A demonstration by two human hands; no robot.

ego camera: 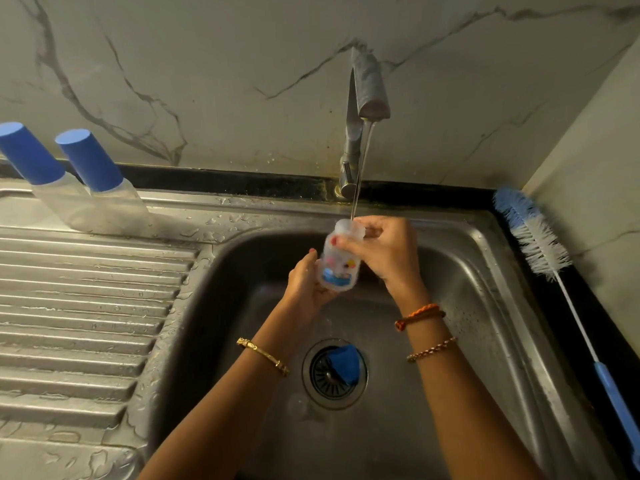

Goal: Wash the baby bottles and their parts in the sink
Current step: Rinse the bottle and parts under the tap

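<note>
Currently one small clear baby bottle [338,261], printed with cartoon figures, sits uncapped and upright over the sink basin [460,292], its open neck right under the thin stream of water [360,174] from the tap [367,84]. Left hand [306,285] cups and grips the base; right hand [384,247] grips the shoulder and neck, fingers curled round it. Looks like rinsing or filling, mid-task.

Done, by my reading: two capped bottles [100,188] with blue caps stand on the far edge of the ridged drainboard [79,306], possibly already washed; cannot confirm. Left to do: a blue part [343,363] lies on the drain strainer [334,374], and something clear, perhaps a teat [298,407], lies near it on the basin floor.

Bottle brush [540,244], white and blue bristles, blue handle, rests along the dark worktop [519,265] right of the sink. Steel is wet, droplets on the drainboard. Marble-veined wall [207,64] behind.
</note>
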